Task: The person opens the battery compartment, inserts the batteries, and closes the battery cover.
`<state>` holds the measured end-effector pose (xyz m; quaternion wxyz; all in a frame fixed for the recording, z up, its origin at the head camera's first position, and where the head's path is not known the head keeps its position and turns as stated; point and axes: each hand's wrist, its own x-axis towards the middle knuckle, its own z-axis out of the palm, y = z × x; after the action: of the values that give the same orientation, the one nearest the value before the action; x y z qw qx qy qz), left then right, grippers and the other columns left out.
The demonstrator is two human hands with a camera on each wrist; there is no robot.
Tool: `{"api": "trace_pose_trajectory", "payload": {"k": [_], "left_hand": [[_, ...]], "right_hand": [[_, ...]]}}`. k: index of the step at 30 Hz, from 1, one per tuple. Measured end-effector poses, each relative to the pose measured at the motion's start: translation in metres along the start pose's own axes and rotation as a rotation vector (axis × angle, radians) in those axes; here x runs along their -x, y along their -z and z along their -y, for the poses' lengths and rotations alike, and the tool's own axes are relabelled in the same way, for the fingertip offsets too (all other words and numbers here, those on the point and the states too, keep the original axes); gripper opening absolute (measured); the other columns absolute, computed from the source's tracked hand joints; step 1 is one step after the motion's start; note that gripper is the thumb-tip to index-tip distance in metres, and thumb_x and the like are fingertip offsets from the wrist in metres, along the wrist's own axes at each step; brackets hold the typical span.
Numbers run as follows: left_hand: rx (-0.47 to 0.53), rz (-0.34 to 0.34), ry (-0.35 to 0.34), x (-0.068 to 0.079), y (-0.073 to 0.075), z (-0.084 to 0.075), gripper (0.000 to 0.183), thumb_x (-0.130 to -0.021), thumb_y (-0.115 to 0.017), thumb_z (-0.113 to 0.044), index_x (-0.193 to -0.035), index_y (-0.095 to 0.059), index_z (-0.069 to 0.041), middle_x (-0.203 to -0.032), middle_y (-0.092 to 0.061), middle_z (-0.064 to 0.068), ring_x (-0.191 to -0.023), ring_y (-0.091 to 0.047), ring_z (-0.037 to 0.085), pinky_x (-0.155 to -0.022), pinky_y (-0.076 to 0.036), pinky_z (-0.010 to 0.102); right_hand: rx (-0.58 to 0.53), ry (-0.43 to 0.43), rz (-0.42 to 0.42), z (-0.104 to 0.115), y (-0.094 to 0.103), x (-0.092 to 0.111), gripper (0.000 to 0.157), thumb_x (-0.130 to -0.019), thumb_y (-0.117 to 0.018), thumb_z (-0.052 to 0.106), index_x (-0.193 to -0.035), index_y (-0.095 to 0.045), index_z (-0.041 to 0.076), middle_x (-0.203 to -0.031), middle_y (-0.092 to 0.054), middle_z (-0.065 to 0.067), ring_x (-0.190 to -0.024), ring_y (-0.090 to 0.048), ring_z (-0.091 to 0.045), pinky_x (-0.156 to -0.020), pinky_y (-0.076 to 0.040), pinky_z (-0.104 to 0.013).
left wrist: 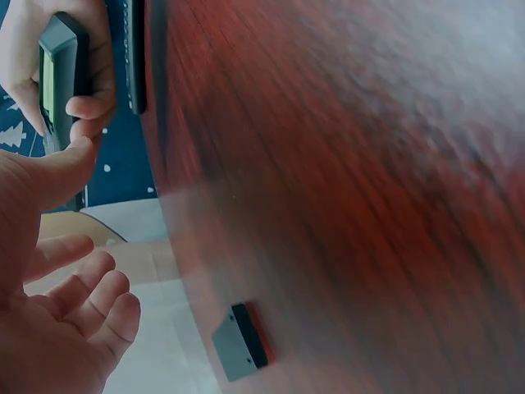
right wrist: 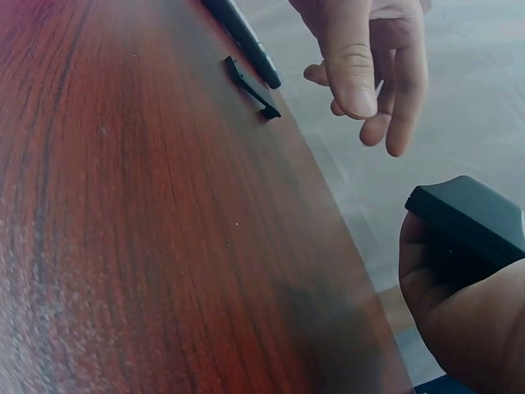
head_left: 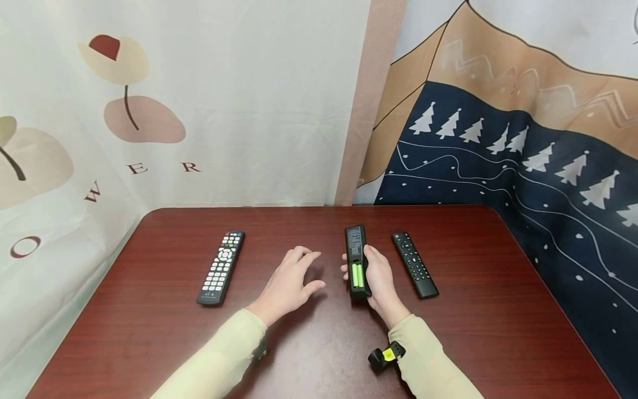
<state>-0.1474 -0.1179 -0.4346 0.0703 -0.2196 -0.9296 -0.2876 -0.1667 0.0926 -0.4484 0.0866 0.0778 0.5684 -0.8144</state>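
My right hand [head_left: 381, 280] holds a black remote control [head_left: 355, 244] above the table, its back turned up. Its battery compartment has no cover on, and green batteries [head_left: 357, 275] lie side by side inside. To the left, my left hand [head_left: 289, 284] hovers over the table with nothing in it, fingers loosely bent and thumb apart from them. A small black battery cover [left wrist: 238, 343] lies on the tabletop in the left wrist view; the right wrist view shows the cover [right wrist: 252, 88] too. From the head view it is hidden, apparently behind the left hand.
A black remote with white buttons [head_left: 222, 269] lies on the left of the reddish-brown table [head_left: 149, 332]. Another black remote [head_left: 415, 265] lies right of my right hand. Printed fabric [head_left: 259, 111] hangs behind the table's far edge.
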Motion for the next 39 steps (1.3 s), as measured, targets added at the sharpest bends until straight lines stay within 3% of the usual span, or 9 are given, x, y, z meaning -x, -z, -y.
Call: {"api": "trace_pose_trajectory", "payload": {"k": [15, 28, 39], "left_hand": [[-0.062, -0.002, 0.022, 0.004, 0.011, 0.017, 0.056, -0.084, -0.087, -0.021, -0.132, -0.065, 0.000, -0.123, -0.059, 0.012, -0.112, -0.055, 0.031, -0.095, -0.050, 0.048], [-0.095, 0.037, 0.062, 0.005, 0.020, 0.033, 0.058, -0.084, -0.087, -0.021, -0.133, -0.064, 0.001, -0.125, -0.059, 0.015, -0.116, -0.054, 0.034, -0.102, -0.045, 0.052], [-0.140, 0.076, 0.078, 0.008, 0.022, 0.042, 0.049, -0.084, -0.085, -0.008, -0.128, -0.066, 0.001, -0.122, -0.060, 0.014, -0.115, -0.055, 0.035, -0.100, -0.048, 0.049]], "right_hand": [[0.002, -0.017, 0.004, 0.000, 0.002, 0.001, 0.046, -0.113, -0.025, 0.025, -0.143, -0.044, -0.005, -0.108, -0.069, -0.018, -0.073, -0.070, -0.015, -0.062, -0.058, -0.029], [0.014, -0.013, 0.001, -0.001, 0.002, 0.002, 0.046, -0.113, -0.026, 0.025, -0.143, -0.044, -0.005, -0.112, -0.069, -0.022, -0.073, -0.071, -0.016, -0.062, -0.058, -0.029], [0.019, -0.021, -0.007, 0.000, 0.001, 0.004, 0.045, -0.113, -0.026, 0.024, -0.143, -0.046, -0.002, -0.117, -0.066, -0.028, -0.071, -0.071, -0.017, -0.062, -0.059, -0.032]]}}
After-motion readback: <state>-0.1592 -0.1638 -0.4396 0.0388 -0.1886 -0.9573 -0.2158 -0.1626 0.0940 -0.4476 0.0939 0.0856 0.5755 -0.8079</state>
